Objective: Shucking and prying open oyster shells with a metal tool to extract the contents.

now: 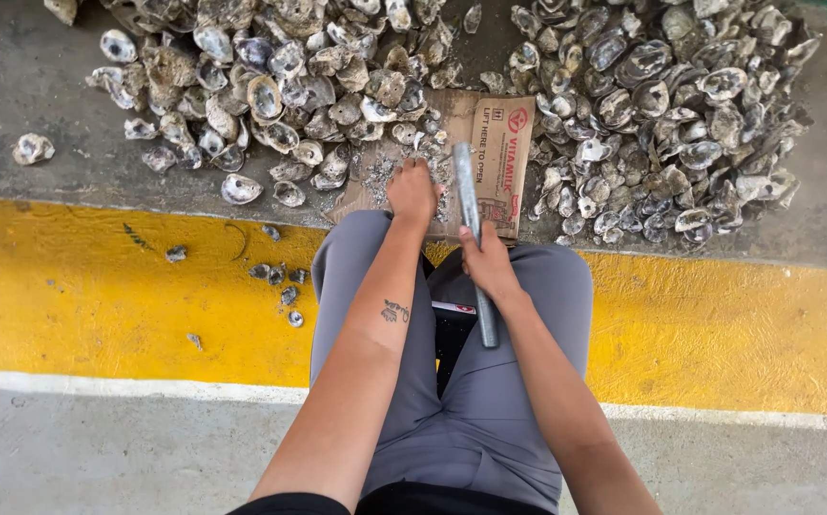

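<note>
My left hand (413, 191) reaches forward over a flattened brown cardboard sheet (502, 143) and closes on a small oyster shell (420, 165) among grey shell crumbs. My right hand (486, 263) grips a long grey metal bar (472, 229) around its middle; the bar points forward over the cardboard and its back end lies over my right thigh. I am seated, with both knees in grey trousers (537, 381) at the cardboard's near edge.
Two big heaps of grey oyster shells lie on the concrete, one at the left (270, 86) and one at the right (661, 105). A broad yellow painted band (99, 296) with a white line crosses the floor, with a few stray shells (280, 277) on it.
</note>
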